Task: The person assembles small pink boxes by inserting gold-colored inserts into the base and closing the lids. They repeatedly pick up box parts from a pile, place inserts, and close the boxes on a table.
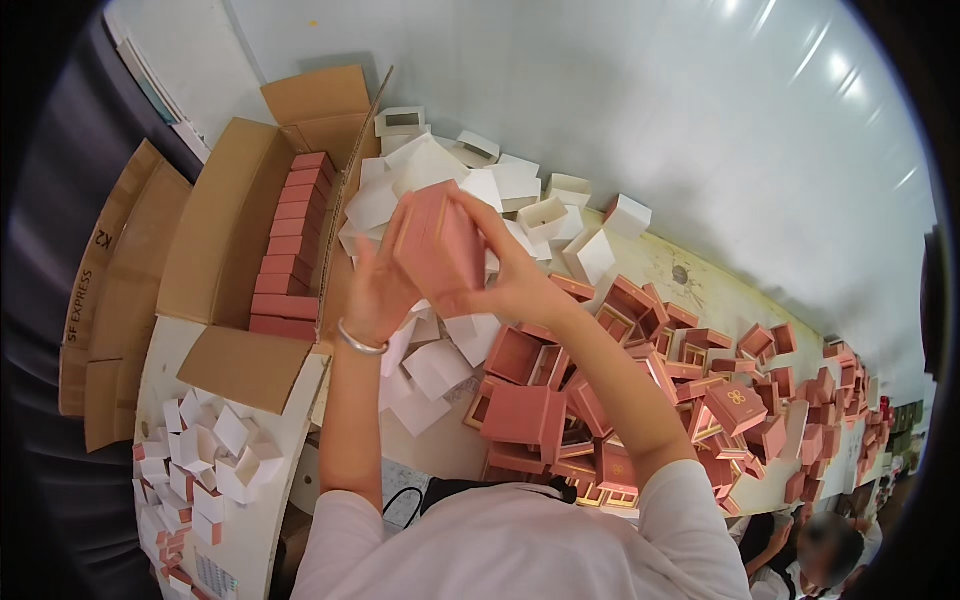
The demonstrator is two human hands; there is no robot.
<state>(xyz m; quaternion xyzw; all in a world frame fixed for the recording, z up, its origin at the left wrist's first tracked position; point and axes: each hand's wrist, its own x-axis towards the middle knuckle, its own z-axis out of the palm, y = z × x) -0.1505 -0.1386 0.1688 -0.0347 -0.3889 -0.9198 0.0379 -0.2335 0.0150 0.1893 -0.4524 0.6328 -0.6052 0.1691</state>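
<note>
A closed pink gift box (438, 245) with a thin gold line along its edge is held up in front of me, tilted, between both hands. My right hand (510, 265) grips it from the right, fingers over the top and thumb at the lower edge. Against its left side lies my left hand (378, 292), its fingers partly hidden by the box and its thumb apart. Below and behind the box are white paperboard sleeves (437, 370) in a loose pile. Left of my hands stands an open cardboard carton (225, 220) with a row of pink boxes (297, 220) inside.
Many open and closed pink boxes (520, 412) cover the table (690, 275) to the right. White and pink boxes (205, 450) lie on a side table at left. A flattened carton (115, 300) leans by the dark curtain. Another person (830, 550) sits at lower right.
</note>
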